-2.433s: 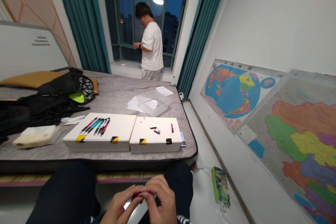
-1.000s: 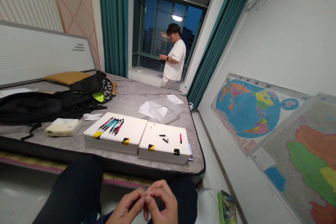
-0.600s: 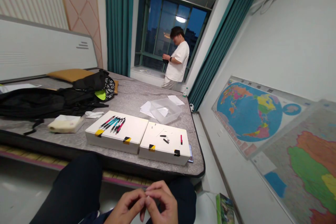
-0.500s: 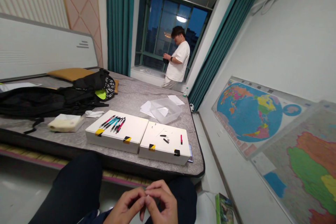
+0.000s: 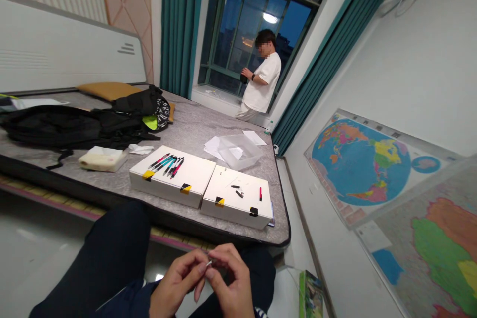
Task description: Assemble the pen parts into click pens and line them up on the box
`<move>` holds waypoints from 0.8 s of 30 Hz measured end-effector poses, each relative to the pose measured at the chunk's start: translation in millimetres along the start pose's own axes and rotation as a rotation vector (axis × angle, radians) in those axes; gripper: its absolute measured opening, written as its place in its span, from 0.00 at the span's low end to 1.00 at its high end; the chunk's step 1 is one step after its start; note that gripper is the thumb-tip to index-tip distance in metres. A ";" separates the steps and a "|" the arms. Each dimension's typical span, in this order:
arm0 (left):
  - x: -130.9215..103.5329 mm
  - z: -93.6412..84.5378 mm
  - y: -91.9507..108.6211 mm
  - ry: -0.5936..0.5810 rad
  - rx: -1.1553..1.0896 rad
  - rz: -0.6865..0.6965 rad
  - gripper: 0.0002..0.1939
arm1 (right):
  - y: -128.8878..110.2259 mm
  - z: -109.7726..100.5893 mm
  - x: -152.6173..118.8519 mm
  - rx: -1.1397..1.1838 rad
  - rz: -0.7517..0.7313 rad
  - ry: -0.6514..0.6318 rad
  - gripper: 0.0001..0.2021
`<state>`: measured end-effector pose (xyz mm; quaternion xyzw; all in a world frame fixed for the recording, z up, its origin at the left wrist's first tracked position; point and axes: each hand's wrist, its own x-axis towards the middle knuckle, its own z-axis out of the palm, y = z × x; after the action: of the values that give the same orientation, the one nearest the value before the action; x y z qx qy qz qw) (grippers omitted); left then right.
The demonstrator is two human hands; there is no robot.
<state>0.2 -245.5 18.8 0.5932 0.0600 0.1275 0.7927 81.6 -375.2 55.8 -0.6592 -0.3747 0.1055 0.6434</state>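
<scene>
My left hand (image 5: 182, 278) and my right hand (image 5: 231, 278) meet above my lap, thumbs and fingertips pinched together. Between them is a tiny light-coloured piece (image 5: 209, 263), too small to name. On the mattress in front, a white box (image 5: 167, 194) carries a row of several pens (image 5: 167, 164), black, teal and red. A second white box (image 5: 234, 212) beside it bears a red pen part (image 5: 261, 194), small black parts (image 5: 239, 193) and some tiny bits.
A clear plastic bin (image 5: 238, 154) and papers (image 5: 255, 137) lie behind the boxes. To the left are a tissue pack (image 5: 102, 160) and a black backpack (image 5: 52, 126). A person (image 5: 263, 79) stands by the window. Maps (image 5: 365, 159) hang on the right wall.
The view has shifted slightly, with the boxes now higher in it. My fingertips remain together, and a small light piece now shows between them.
</scene>
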 end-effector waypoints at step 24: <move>15.8 -38.0 12.3 0.118 -0.289 -0.149 0.19 | 202.9 -115.7 222.9 -0.899 0.317 -0.145 0.10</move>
<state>4.3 -202.8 20.5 0.4584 0.1312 0.1101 0.8721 381.5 -301.7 -38.5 -0.9119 -0.3219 0.0753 0.2432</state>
